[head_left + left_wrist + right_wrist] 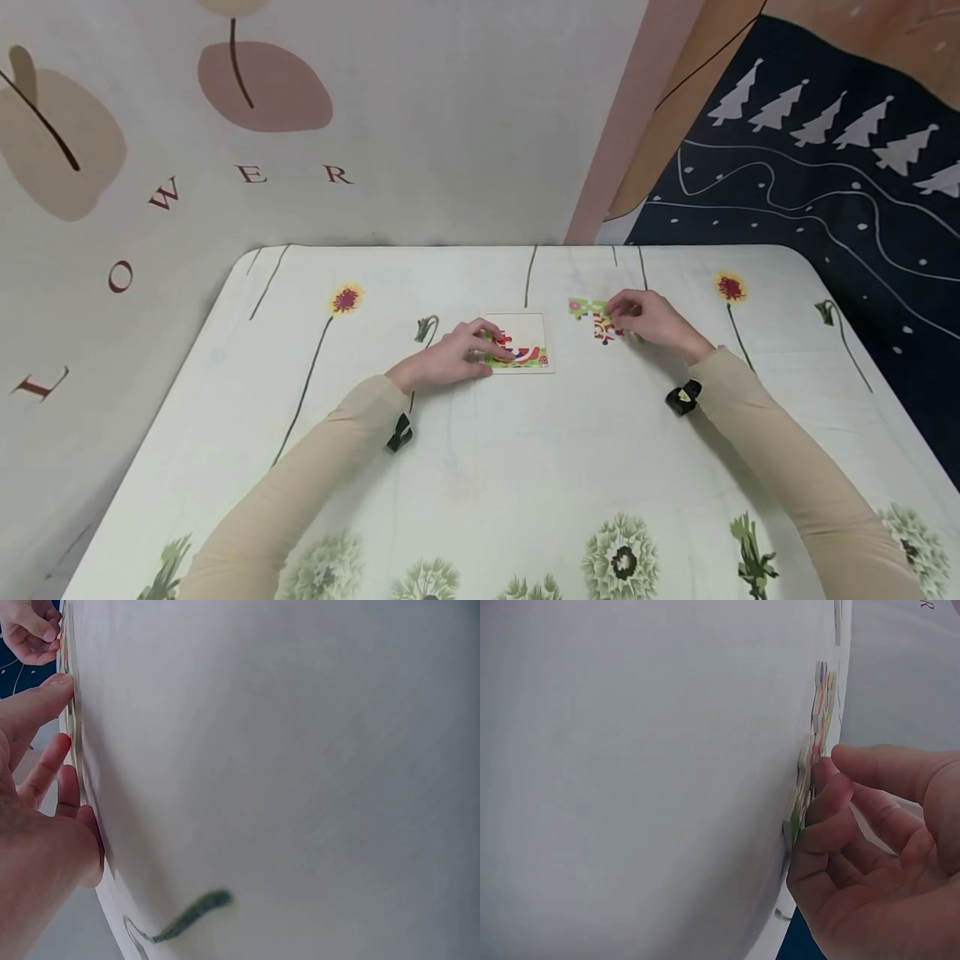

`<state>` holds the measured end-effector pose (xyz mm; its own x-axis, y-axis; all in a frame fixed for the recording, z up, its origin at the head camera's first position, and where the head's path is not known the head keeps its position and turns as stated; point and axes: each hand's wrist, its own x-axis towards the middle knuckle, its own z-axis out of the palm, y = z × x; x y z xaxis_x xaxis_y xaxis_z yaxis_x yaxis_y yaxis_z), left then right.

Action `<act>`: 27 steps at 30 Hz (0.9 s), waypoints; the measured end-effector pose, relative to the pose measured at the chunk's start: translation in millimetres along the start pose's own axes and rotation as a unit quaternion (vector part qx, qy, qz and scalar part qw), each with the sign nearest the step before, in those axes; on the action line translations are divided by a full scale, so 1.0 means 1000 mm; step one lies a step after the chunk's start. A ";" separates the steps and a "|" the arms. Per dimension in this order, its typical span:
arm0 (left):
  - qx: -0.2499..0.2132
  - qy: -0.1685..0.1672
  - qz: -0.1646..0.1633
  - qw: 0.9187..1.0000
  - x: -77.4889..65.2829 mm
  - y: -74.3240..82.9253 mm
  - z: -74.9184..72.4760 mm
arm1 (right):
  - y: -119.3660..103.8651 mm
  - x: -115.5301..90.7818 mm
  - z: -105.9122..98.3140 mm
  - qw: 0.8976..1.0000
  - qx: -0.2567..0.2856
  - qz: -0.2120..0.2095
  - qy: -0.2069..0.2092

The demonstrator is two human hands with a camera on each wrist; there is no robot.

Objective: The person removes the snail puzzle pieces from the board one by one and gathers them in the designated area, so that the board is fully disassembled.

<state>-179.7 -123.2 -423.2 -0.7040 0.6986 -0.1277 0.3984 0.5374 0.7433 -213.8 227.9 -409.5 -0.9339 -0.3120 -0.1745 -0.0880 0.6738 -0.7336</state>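
A square puzzle tray (523, 372) with a thin wooden rim lies on the table, its lower part filled with colourful pieces. My left hand (453, 357) rests over the tray's left side, fingers spread, with fingertips on the pieces. To the right of the tray lie loose jigsaw pieces, including a green one with a pink flower (577, 307) and a red-and-white one (604, 330). Over their right side is my right hand (654, 321), fingers bent, thumb and fingertips close together. In the right wrist view its fingertips are right at flat pieces (821, 697); I cannot tell whether it pinches one.
The table (480, 467) has a white cloth printed with flowers and stems. A pale wall hanging (465, 125) with letters stands behind it, and a dark cloth with white trees (817, 150) hangs at the right. Each wrist wears a black device (683, 397).
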 end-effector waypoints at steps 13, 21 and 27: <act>0.006 0.004 -0.002 1.000 -0.001 0.002 0.001 | 0.000 -0.001 0.001 1.000 -0.002 -0.007 0.003; 0.029 0.027 0.010 0.999 -0.004 0.004 0.003 | -0.008 -0.004 -0.001 0.999 0.005 -0.030 0.012; 0.011 0.056 0.023 0.998 -0.006 0.003 0.001 | -0.017 0.000 0.010 0.999 0.020 -0.043 0.019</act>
<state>-173.9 -125.4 -421.0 -0.7462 0.6654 -0.0190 0.4428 0.5175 0.7322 -208.8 209.6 -403.5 -0.9362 -0.3414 -0.0840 -0.1559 0.6174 -0.7710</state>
